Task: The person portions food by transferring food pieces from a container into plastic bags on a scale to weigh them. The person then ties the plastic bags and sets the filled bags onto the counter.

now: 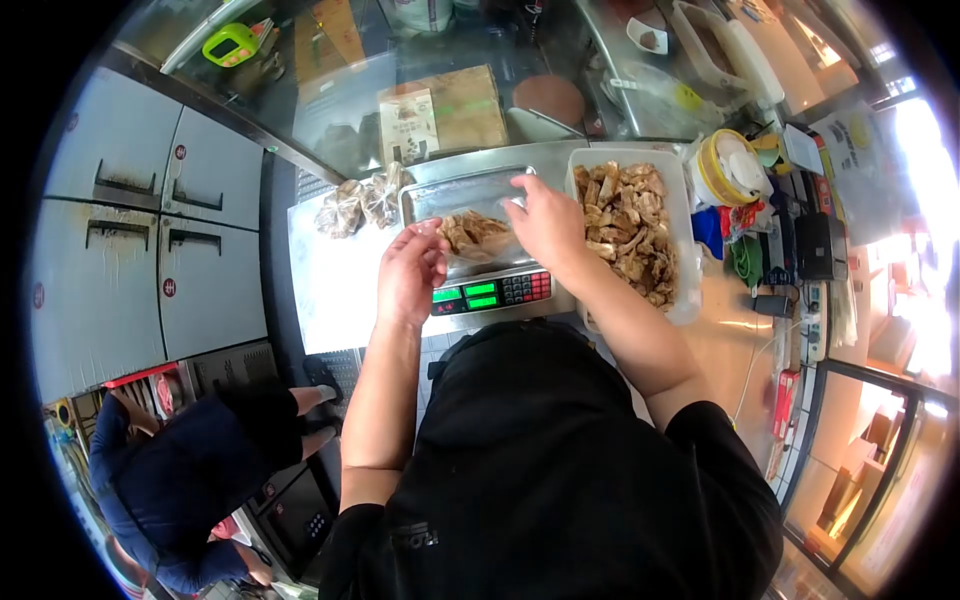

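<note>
A clear plastic bag (473, 238) of brown, chunky food pieces, perhaps cooked meat, lies on the metal tray (425, 196) of a digital scale (478, 296). My left hand (408, 270) is closed at the bag's left edge, pinching the plastic between thumb and fingers. Over the tray's right side is my right hand (550, 225), its thumb and index finger apart with nothing visible between them; the other fingers are partly hidden. On my right stands a translucent plastic bin (684, 240) heaped with the same brown food pieces (630, 215).
Filled plastic bags (345, 208) sit left of the scale on the steel counter (320, 290). Behind the tray, a glass panel fronts a cardboard box (465, 110). A yellow-rimmed tub (725, 165) stands beyond the bin. Another person (200, 470) bends at lower left, near white cabinets (100, 270).
</note>
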The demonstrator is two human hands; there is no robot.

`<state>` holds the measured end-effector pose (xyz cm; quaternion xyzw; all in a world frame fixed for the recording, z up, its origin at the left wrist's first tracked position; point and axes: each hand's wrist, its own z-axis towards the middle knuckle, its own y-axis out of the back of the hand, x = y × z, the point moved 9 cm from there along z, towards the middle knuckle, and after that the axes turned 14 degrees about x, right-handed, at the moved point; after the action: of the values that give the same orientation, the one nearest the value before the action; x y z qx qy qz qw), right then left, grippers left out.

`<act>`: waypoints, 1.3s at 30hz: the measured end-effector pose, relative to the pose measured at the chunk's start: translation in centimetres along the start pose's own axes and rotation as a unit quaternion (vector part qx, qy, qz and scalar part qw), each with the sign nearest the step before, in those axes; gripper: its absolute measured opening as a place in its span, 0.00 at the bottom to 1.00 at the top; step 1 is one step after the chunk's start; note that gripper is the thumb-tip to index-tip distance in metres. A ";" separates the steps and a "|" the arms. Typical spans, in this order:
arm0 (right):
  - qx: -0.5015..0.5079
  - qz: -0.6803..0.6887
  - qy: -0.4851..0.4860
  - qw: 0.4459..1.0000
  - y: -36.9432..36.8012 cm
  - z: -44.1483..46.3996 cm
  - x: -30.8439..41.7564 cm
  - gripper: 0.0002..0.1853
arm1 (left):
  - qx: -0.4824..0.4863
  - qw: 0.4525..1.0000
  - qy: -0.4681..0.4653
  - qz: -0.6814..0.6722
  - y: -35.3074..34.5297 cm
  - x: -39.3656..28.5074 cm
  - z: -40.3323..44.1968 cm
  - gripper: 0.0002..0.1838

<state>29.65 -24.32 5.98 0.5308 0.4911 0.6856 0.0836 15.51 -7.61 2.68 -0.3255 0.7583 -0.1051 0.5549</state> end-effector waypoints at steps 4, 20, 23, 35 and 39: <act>0.115 0.325 -0.002 0.939 -2.6 0.1 -2.4 0.23 | 0.021 1.000 0.007 -0.012 -0.8 1.0 0.2 0.15; 0.195 0.642 -0.133 0.729 -6.0 -6.2 -3.5 0.34 | 0.061 0.997 0.050 -0.008 -3.1 2.0 0.5 0.14; 0.232 0.618 -0.131 0.740 -6.0 -6.5 -4.0 0.34 | 0.060 0.997 0.044 -0.009 -2.4 1.9 0.6 0.15; 0.289 0.676 -0.011 0.677 -5.9 -3.6 1.0 0.34 | 0.183 0.972 0.122 0.083 -5.1 4.5 0.9 0.16; 0.306 0.635 -0.023 0.709 -7.1 -3.6 0.6 0.31 | 0.158 0.974 0.145 0.066 -3.8 5.0 0.5 0.17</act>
<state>23.64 -22.48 1.14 0.7296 0.2189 0.3772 -0.5268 16.49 -13.45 0.62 -0.1637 0.8244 -0.2331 0.4891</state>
